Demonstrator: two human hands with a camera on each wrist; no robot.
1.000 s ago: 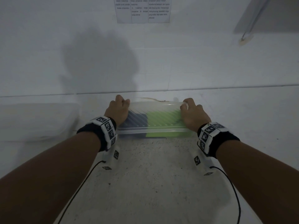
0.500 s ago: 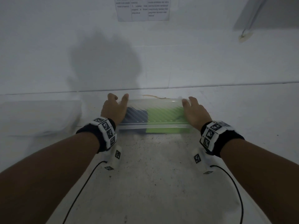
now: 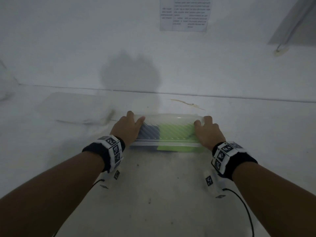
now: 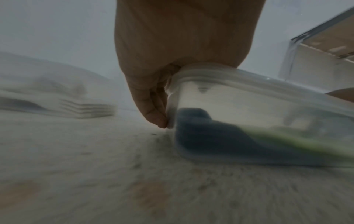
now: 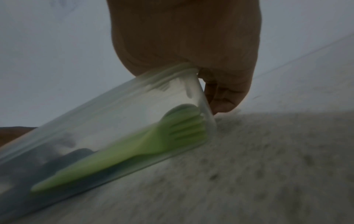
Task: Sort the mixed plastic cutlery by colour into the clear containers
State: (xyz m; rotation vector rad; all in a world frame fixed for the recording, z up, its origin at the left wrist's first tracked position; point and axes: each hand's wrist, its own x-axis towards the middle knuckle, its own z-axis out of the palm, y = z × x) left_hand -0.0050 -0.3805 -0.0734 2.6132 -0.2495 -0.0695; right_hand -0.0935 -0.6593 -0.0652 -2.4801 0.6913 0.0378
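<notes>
While lidded, long clear plastic container [image 3: 168,132] w/ dark-blue cutlery [image 3: 150,133] left, green plastic cutlery [image 3: 177,132] right, sits mid-tabletop [image 3: 153,194] toward far edge. Left hand [image 3: 127,130] & right hand [image 3: 209,134] each curl round one end, gripping.

room around the box

both ends of the clear container [image 3: 168,145] are taken by the left hand [image 3: 126,130] and right hand [image 3: 209,132]. bare table [image 3: 153,194] in front is open. another clear container [image 3: 73,106] sits far left, wall close behind.

My left fingertips [image 3: 130,115] hidden behind the lidded container [image 3: 168,134], dark cutlery [image 4: 206,136] a blur, stack at left [image 4: 90,109] smeared beyond telling
</notes>
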